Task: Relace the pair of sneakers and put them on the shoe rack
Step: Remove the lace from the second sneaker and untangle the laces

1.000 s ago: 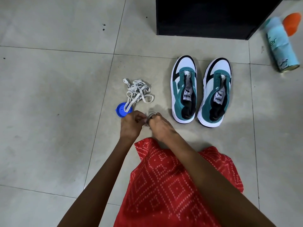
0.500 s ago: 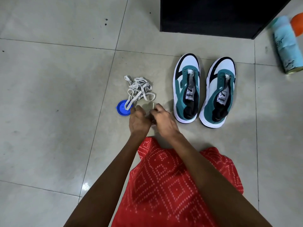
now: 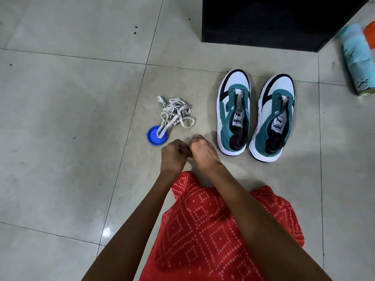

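Pale tiled floor all around you, and a black cabinet stands at the far edge. Just in front of it the two shoes sit side by side, toes toward the cabinet, tongues open and no lacing in them: the first sneaker and, close beside it on the right, the second sneaker. Left of them lies the loose tangle of white laces, one loop draped over a blue lid. Your left hand and right hand meet low over the floor, fingers curled in, knuckles nearly touching; whether they pinch anything, I can't tell. A red patterned garment sits below your forearms. Far right, a light blue spray can lies on the tiles.
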